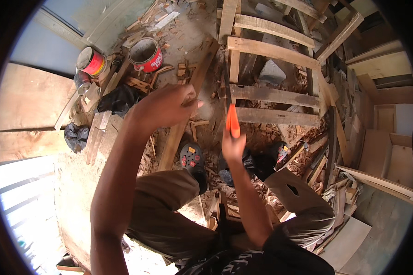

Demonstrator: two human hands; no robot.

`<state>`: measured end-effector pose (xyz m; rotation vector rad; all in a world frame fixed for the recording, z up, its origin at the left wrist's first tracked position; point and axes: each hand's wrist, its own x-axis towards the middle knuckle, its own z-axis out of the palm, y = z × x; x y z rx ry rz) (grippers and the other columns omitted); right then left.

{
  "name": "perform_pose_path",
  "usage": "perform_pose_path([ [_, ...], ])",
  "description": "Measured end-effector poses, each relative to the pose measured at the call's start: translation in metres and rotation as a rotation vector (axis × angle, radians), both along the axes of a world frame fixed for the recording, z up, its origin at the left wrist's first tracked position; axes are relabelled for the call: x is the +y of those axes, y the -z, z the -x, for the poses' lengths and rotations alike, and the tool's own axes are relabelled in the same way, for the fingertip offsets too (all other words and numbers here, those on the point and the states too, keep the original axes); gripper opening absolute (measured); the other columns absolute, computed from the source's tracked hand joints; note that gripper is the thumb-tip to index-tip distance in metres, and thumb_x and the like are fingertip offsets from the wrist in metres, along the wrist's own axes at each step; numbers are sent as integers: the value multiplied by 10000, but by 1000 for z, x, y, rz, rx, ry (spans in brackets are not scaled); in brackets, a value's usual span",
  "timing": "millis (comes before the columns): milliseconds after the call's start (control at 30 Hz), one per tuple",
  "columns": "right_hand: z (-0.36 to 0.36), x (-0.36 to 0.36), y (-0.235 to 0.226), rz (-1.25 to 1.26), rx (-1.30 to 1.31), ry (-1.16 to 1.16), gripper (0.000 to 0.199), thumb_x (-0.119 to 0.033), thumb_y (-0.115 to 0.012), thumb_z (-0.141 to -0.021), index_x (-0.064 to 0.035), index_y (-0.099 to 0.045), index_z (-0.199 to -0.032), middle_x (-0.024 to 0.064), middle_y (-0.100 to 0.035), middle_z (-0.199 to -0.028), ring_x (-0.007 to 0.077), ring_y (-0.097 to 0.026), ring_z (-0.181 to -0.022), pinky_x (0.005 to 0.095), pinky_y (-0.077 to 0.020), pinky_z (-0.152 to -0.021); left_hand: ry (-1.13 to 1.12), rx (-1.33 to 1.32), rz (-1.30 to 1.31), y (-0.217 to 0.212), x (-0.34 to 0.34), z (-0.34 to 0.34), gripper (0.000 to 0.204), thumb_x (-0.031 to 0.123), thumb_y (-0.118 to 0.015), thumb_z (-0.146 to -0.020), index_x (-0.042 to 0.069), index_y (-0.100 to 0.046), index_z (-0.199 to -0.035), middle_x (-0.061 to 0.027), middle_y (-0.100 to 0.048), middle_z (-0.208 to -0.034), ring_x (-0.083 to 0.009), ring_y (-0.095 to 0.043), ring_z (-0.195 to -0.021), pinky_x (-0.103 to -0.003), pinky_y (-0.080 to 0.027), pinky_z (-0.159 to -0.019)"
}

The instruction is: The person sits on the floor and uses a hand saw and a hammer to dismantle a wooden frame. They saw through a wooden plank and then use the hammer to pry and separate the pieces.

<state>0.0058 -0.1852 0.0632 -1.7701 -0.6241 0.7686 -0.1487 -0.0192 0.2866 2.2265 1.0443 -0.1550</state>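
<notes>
My right hand [234,145] is closed round the orange handle of a handsaw [233,120]. Its thin dark blade, seen nearly edge-on, points away from me beside the left side of a slatted wooden frame [273,49]. My left hand [163,109] hangs in the air to the left of the saw, fingers curled in. Whatever those fingers hold, if anything, cannot be made out. Below that hand a long wooden plank [173,145] slants over the ground, passing close to my left clog [192,158].
A red paint bucket [146,55] and a yellow-and-red can [92,62] stand at the far left, near a black plastic bag [119,100]. Wood scraps and chips cover the ground round my feet. A wooden drawer-like box [384,160] is at the right.
</notes>
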Motion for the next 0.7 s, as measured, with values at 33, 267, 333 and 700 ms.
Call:
perform_pose_path([
  [33,19,-46,5,-55,-17,20,224,-113,-667,-877,34,-569,-740,64,-568,-640,91,-512,-623,335,-427,-547,-5,-32,-51,7,1,12,408,361,-610,-962,-24,-617,-1098,-226,-687,-1000,-378,-666,-968,-408,-520,-842],
  [267,-6,8,-24,11,90,-1,333,-131,-645,-904,29,-523,-638,-8,-478,-528,84,-419,-570,341,-389,-486,-30,-105,-34,9,-2,-4,406,353,-615,-962,-33,-608,-1088,-221,-689,-972,-377,-672,-931,-405,-519,-825],
  [333,-40,82,-9,69,-162,-18,381,-245,-711,-823,45,-537,-648,125,-541,-546,177,-505,-504,408,-442,-525,28,-151,-99,11,2,-14,405,355,-616,-962,-35,-605,-1075,-226,-685,-951,-377,-672,-913,-410,-516,-809],
  [700,-31,76,-11,-97,-103,-112,357,-320,-660,-958,15,-599,-851,34,-543,-614,101,-465,-574,321,-413,-533,49,-97,-57,27,3,0,423,378,-611,-965,-31,-600,-1072,-234,-676,-965,-368,-670,-929,-412,-509,-802],
])
